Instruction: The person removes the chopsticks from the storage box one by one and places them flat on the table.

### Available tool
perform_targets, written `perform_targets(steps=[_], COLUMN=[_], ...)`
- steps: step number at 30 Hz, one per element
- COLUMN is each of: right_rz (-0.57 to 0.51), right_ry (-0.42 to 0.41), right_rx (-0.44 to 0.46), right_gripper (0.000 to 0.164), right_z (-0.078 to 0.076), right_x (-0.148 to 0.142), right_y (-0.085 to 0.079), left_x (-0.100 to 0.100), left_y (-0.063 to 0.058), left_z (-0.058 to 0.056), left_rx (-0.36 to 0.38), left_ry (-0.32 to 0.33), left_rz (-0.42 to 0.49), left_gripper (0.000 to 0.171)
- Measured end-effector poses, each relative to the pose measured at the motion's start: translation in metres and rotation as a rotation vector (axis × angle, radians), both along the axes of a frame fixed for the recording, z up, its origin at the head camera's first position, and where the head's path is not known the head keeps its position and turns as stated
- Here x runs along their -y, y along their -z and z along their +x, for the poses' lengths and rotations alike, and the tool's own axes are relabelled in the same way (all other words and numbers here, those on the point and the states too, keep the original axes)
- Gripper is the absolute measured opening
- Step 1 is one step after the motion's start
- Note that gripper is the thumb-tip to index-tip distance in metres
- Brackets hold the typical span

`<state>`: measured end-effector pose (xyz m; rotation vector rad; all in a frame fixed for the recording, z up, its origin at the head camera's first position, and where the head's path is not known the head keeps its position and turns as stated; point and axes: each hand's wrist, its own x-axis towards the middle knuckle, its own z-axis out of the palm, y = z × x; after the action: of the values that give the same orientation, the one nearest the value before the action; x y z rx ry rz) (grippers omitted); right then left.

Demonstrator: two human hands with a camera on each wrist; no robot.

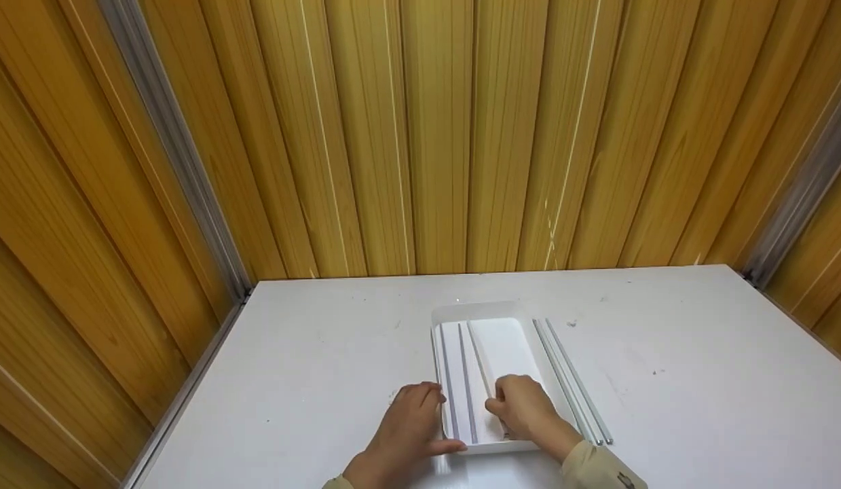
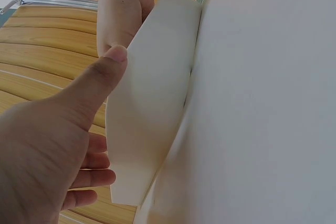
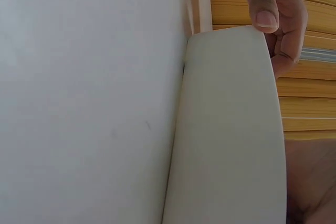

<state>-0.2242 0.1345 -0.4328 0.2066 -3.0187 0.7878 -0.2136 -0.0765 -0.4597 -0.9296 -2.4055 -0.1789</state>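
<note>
A long white plastic tray [image 1: 484,448] lies on the table, its end wall [image 2: 149,87] filling the middle of the left wrist view. At its near left corner my left hand [image 1: 415,422] grips the tray, thumb on the front rim and fingers along the left side. Inside stand two narrow upright divider strips [image 1: 467,380], running lengthwise. Over the tray's right half my right hand [image 1: 527,407] pinches a third, slanting divider strip [image 1: 481,353]; its near end is partly hidden by the hand. The right wrist view does not show what the right fingers hold.
Two slim pale strips [image 1: 576,384] lie side by side on the white table [image 1: 678,380], just right of the tray. Wood-patterned panels [image 1: 437,136] rise behind the table's far edge and along both sides, with metal posts at the corners.
</note>
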Motion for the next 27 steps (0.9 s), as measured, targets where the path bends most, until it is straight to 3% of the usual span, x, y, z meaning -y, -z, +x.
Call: perform_targets(steps=[5, 12, 19, 27], right_rz=[-0.011, -0.008, 0.004, 0.04], right_ry=[0.018, 0.055, 0.062, 0.082], right_rx=[-0.01, 0.025, 0.021, 0.007], right_gripper=[0.026, 0.025, 0.026, 0.024], right_z=[0.0, 0.0, 0.001, 0.0], right_x=[-0.005, -0.012, -0.022, -0.034], right_y=[-0.004, -0.01, -0.016, -0.018], left_x=[0.0, -0.001, -0.001, 0.0], left_y=[0.001, -0.003, -0.003, -0.004], left_z=[-0.001, 0.001, 0.001, 0.003], left_rx=[-0.012, 0.067, 0.057, 0.109], left_ry=[0.002, -0.01, -0.018, -0.018], left_rz=[-0.006, -0.02, -0.014, 0.001], left_gripper=[0.069, 0.071, 0.073, 0.07])
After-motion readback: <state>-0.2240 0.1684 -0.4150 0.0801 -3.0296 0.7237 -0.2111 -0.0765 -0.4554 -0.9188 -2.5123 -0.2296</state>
